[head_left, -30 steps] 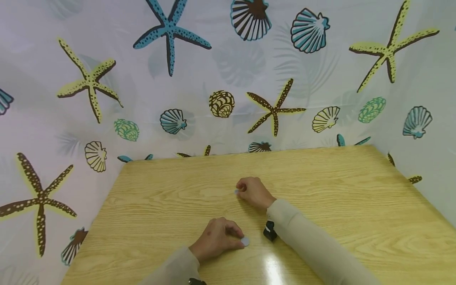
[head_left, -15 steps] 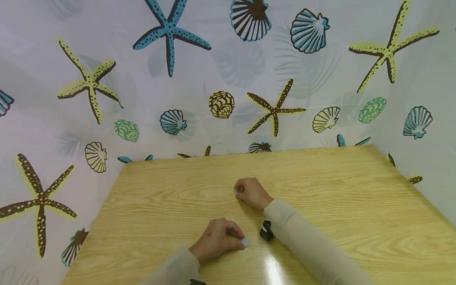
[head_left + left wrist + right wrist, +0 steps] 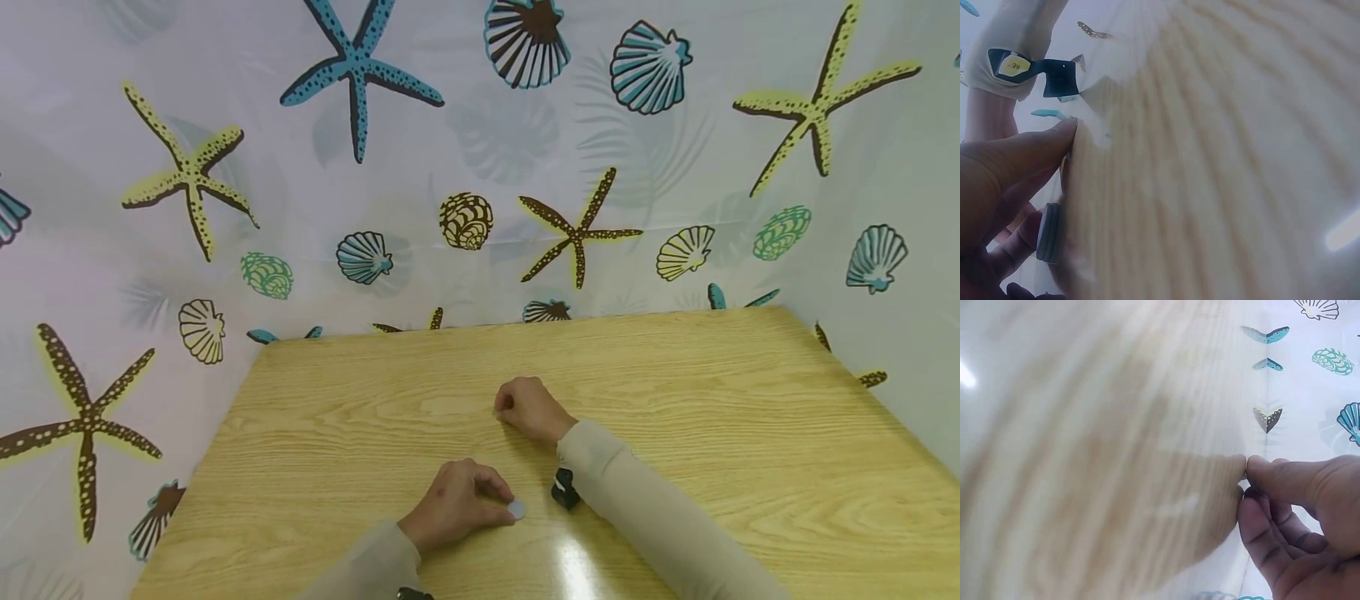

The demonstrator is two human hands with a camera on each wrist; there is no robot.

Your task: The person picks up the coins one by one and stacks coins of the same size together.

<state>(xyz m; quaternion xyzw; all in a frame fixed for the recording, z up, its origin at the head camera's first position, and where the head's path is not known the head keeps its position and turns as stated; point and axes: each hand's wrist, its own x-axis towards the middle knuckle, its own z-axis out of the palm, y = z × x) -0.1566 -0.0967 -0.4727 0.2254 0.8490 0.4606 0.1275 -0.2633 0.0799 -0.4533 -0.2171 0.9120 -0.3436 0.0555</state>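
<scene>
In the head view, my left hand (image 3: pixel 455 506) rests low over the wooden table (image 3: pixel 360 400), thumb and forefinger at the edge of a small grey disc (image 3: pixel 517 509). The left wrist view shows that it is a short stack of grey discs (image 3: pixel 1049 233) standing on the table beside a fingertip. Further back, my right hand (image 3: pixel 531 408) bends its thumb and forefinger together at the tabletop. Only a thin pale sliver of a disc (image 3: pixel 1245 477) shows at the right thumb tip in the right wrist view; the fingers hide most of it.
A white curtain (image 3: pixel 420 275) with starfish and shells hangs behind the table and down both sides. A black wrist camera (image 3: pixel 565 489) sits under the right sleeve (image 3: pixel 645 500). Light glares off the tabletop near the front.
The right hand first edges slightly left, then its fingertips dip lower; the pale disc between them, plain to see before, is now almost hidden. The left hand and its discs stay nearly still.
</scene>
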